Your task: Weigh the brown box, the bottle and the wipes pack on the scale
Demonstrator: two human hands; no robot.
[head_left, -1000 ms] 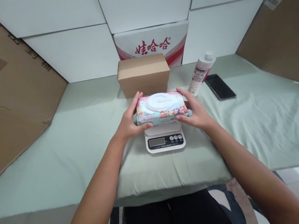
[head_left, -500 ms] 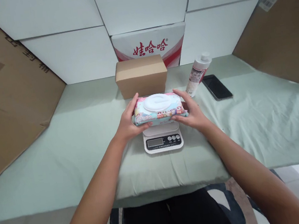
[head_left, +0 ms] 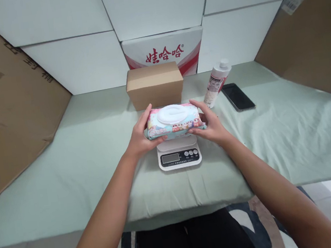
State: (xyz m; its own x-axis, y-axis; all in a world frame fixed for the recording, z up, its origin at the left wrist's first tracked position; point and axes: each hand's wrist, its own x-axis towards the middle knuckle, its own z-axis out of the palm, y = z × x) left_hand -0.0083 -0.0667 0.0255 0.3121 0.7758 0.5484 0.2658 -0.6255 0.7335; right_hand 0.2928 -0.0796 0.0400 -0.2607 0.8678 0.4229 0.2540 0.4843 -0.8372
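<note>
A pack of wet wipes [head_left: 173, 119], pink and light blue with a white oval lid and small cartoon figures, is held level between my two hands. My left hand [head_left: 142, 134] grips its left end, thumb along the front edge. Around the right end my right hand [head_left: 210, 124] is closed, with some fingers hidden behind the pack. Directly beneath is a white kitchen scale [head_left: 179, 159] with a blank-looking display and several round buttons. The pack hides most of the weighing plate; whether it touches the plate I cannot tell.
Behind the pack sits a brown cardboard box [head_left: 154, 86], with a white-and-red carton [head_left: 163, 46] against the wall. A white bottle [head_left: 217, 84] and a black phone [head_left: 238, 96] are to the right. Large cardboard sheets [head_left: 5, 105] flank the green-covered table [head_left: 75, 165].
The view has shifted slightly, moving everything a little to the left. My hands keep the same grip on the pack above the scale.
</note>
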